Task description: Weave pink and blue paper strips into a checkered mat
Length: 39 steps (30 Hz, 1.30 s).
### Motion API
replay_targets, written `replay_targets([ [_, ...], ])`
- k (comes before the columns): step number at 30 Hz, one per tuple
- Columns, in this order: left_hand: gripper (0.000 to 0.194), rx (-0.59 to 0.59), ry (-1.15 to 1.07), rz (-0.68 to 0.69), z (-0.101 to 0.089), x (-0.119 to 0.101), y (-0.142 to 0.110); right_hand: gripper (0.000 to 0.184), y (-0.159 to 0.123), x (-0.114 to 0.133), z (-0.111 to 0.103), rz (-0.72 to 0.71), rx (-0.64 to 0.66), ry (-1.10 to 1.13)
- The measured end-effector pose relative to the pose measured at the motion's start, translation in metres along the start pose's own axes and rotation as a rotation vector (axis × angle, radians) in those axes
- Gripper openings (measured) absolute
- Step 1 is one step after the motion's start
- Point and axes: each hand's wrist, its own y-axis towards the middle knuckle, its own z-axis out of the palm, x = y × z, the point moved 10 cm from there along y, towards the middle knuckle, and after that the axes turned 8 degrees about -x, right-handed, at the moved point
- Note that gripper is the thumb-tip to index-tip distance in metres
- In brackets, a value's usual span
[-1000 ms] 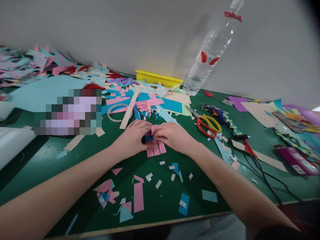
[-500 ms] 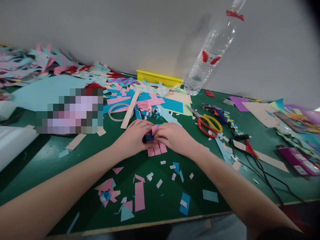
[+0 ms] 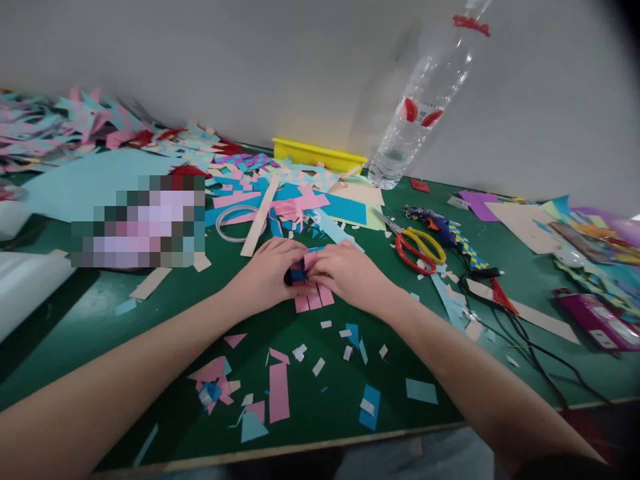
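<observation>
Both my hands meet over a small piece of pink and blue woven paper strips on the green table. My left hand is closed on its left side, thumb along the lower part. From the right, my right hand pinches a pink strip near the top of the weave. Several pink strip ends stick out below my fingers, side by side. My hands hide most of the piece. Beyond them lie a roll of clear tape and a beige paper strip.
Scissors with red and yellow handles lie to the right. Behind stand a tall plastic bottle and a yellow tray. Paper scraps are scattered in front. Black cords and a purple box lie at far right.
Almost nothing differs. Both hands keep their hold on the woven paper, with only a very slight shift of the fingers and the view.
</observation>
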Motion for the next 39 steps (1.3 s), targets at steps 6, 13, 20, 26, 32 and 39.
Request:
replay_targets([
  [6, 0.034, 0.015, 0.016, 0.005, 0.0007, -0.0011, 0.0003, 0.021, 0.0006, 0.0013, 0.0015, -0.005, 0.010, -0.018],
  [13, 0.033, 0.016, 0.008, -0.004, 0.0012, 0.0010, -0.0003, 0.021, 0.0014, -0.0011, 0.0013, -0.038, -0.017, 0.013],
  [20, 0.037, 0.005, -0.014, -0.012, -0.0008, 0.0001, 0.0003, 0.018, 0.0001, -0.0022, 0.0019, -0.064, 0.004, 0.027],
  [26, 0.033, 0.014, 0.000, -0.017, -0.0007, 0.0002, 0.0007, 0.019, 0.0016, -0.0030, 0.0024, -0.030, -0.010, 0.031],
  [32, 0.033, 0.027, -0.014, -0.025, -0.0008, -0.0012, 0.0010, 0.017, 0.0024, -0.0003, 0.0015, -0.058, -0.024, 0.020],
  [39, 0.033, 0.022, -0.002, -0.028, -0.0020, -0.0019, 0.0018, 0.017, -0.0018, -0.0048, 0.0001, -0.097, -0.008, 0.144],
])
